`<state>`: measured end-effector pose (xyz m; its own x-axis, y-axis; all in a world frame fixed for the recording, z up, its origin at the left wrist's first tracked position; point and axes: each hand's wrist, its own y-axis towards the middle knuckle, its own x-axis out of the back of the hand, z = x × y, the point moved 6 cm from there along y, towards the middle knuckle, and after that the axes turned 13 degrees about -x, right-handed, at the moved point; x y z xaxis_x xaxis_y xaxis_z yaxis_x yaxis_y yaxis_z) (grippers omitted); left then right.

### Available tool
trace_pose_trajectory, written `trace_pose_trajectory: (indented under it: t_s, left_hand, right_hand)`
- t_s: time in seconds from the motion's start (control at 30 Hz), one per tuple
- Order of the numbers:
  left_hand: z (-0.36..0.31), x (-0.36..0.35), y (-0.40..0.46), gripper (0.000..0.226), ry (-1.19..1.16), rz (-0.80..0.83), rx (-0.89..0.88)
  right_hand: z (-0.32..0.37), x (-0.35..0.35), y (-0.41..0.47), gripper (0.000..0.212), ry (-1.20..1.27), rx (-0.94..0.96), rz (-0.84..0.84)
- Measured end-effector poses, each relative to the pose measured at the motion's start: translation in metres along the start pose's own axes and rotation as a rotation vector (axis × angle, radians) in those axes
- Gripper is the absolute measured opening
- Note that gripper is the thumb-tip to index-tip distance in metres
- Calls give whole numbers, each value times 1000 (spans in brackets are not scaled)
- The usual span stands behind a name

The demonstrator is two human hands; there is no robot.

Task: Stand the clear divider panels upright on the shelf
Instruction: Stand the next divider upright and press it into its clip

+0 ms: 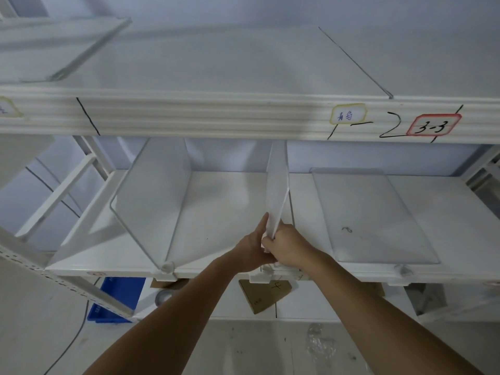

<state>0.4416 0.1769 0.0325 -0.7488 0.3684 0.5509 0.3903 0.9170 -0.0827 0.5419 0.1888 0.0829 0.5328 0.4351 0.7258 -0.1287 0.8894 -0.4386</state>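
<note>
On the white middle shelf [230,201] a clear divider panel [278,182] stands upright near the centre. My left hand [254,247] and my right hand [286,246] both grip its front edge, close to the shelf's front rail. A second clear panel [151,201] stands upright to the left, held at the front by a small clip [166,267]. A third clear panel [370,215] lies flat on the shelf to the right.
The upper shelf [216,115] juts out just above, with labels [347,115] and another panel [67,52] lying on its left part. Below are a blue bin [116,299], cardboard pieces [262,293] and a roll of tape [163,296].
</note>
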Motion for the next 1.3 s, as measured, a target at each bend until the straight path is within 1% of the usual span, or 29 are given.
trace_pose_trajectory:
  t_s: [0.1,0.17,0.33,0.43,0.7,0.77,0.87,0.93,1.17,1.3]
  left_hand:
    - [5,1,0,116,-7,-16,-32]
    - [5,0,-1,115,-5,-38,-40]
    - [14,1,1,113,-28,-53,-53]
    - [13,3,0,107,-28,-48,-56]
    - [8,6,-4,91,-25,-26,-53]
    - [8,8,-3,93,-19,-22,-52]
    - [14,9,-3,106,4,-16,-46]
    - [19,9,-5,110,7,-7,-34]
    - [13,7,-5,104,-28,-19,-43]
    - [13,4,-7,108,-28,-40,-42]
  right_hand:
    - [-4,-5,-3,65,-9,5,21]
    - [-3,-5,-5,67,-4,4,14]
    - [3,-4,-7,62,-31,29,6]
    - [7,-5,-8,57,-61,34,12]
    - [15,-5,-10,55,-124,58,22]
    - [16,-5,-10,55,-122,57,21]
    - [17,-6,-11,58,-81,44,43]
    - [18,-8,-13,59,-72,45,63]
    - [17,-5,-14,58,-103,46,45]
    - [15,-6,-18,61,-78,34,30]
